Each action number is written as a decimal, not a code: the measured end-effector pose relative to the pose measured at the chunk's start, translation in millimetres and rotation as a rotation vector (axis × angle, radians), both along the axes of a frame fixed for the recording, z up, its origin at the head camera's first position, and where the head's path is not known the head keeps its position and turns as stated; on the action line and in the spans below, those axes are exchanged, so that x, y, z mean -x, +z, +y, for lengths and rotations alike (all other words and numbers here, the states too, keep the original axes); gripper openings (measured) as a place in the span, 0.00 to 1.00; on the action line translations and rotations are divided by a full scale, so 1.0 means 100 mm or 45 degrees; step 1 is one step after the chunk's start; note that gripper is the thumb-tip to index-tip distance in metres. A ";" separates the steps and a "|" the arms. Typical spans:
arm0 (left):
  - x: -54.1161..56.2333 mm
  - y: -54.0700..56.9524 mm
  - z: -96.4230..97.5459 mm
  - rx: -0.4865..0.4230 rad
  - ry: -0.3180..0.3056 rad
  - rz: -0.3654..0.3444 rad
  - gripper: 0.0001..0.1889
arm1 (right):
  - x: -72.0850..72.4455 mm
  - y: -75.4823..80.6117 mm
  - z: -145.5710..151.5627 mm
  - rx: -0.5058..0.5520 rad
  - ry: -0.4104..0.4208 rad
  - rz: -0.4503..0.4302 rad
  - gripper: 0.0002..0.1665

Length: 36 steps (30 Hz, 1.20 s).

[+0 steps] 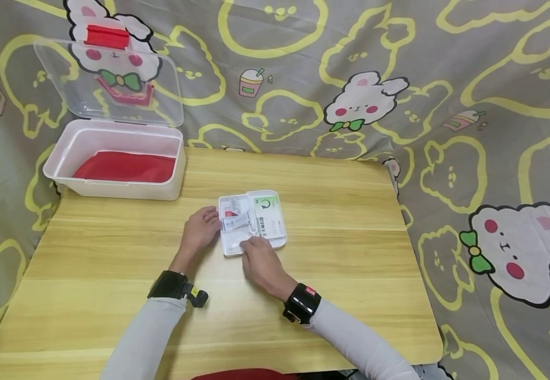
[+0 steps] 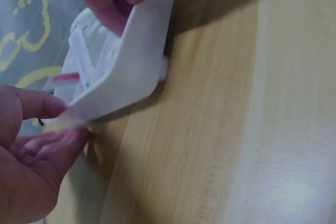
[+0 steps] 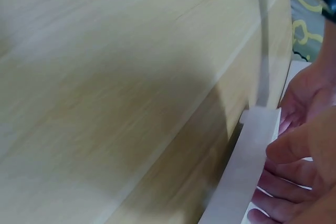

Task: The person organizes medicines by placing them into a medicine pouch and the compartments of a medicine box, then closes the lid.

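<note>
A shallow white plastic case [image 1: 227, 252] lies on the table with small packets [image 1: 237, 220] in its left part. Its right part carries a white packet with a green label [image 1: 271, 217]. My left hand [image 1: 201, 228] is at the case's left edge; in the left wrist view its thumb lies above the rim and its fingers [image 2: 65, 148] below, pinching it. My right hand [image 1: 262, 264] is at the near edge, fingers reaching over into the case. In the right wrist view the thumb [image 3: 289, 148] lies against the rim, with the other fingers inside.
At the back left stands a translucent plastic box [image 1: 113, 189], its clear lid [image 1: 80, 79] raised, with red cloth [image 1: 127, 166] inside. The wooden table [image 1: 341, 253] meets a patterned curtain [image 1: 293, 121] at the back and right. Each wrist wears a black strap.
</note>
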State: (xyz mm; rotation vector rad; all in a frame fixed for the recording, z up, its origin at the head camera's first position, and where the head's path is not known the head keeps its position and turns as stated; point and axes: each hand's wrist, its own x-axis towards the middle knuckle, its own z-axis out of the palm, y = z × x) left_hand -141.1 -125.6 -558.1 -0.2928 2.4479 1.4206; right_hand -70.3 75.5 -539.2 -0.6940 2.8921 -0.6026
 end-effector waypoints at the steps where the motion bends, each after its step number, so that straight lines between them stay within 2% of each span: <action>1: -0.02 0.01 0.01 -0.005 -0.004 -0.010 0.35 | 0.00 -0.01 0.03 0.016 -0.005 -0.003 0.14; 5: -0.15 0.08 0.07 -0.037 -0.010 -0.058 0.52 | -0.01 -0.06 0.18 0.093 -0.006 0.055 0.11; 7: -0.23 0.10 0.11 0.003 -0.034 -0.053 0.57 | -0.02 -0.09 0.25 0.128 -0.008 0.112 0.09; 9: -0.31 0.12 0.14 0.066 -0.063 -0.025 0.57 | -0.03 -0.12 0.32 0.168 -0.023 0.164 0.12; 12: -0.45 0.11 0.19 0.126 -0.095 0.032 0.52 | -0.03 -0.15 0.45 0.202 -0.100 0.197 0.19; 15: -0.61 0.12 0.20 0.150 -0.099 0.044 0.42 | -0.02 -0.16 0.60 0.210 -0.248 0.191 0.24; 18: -0.72 0.16 0.19 0.179 -0.119 0.031 0.32 | 0.01 -0.15 0.76 0.198 -0.419 0.149 0.27; 20: -0.76 0.19 0.17 0.204 -0.132 0.032 0.28 | 0.03 -0.14 0.84 0.202 -0.522 0.084 0.29; 23: -0.73 0.22 0.17 0.187 -0.130 0.035 0.29 | 0.05 -0.12 0.94 0.237 -0.630 -0.039 0.29; 26: -0.65 0.22 0.23 0.136 -0.115 0.040 0.29 | 0.07 -0.10 0.98 0.281 -0.687 -0.140 0.28; 31: -0.47 0.13 0.36 0.075 -0.064 0.077 0.26 | 0.10 -0.08 0.97 0.324 -0.733 -0.199 0.27; 36: -0.34 0.03 0.45 0.099 -0.049 0.117 0.22 | 0.12 -0.07 0.98 0.353 -0.762 -0.241 0.27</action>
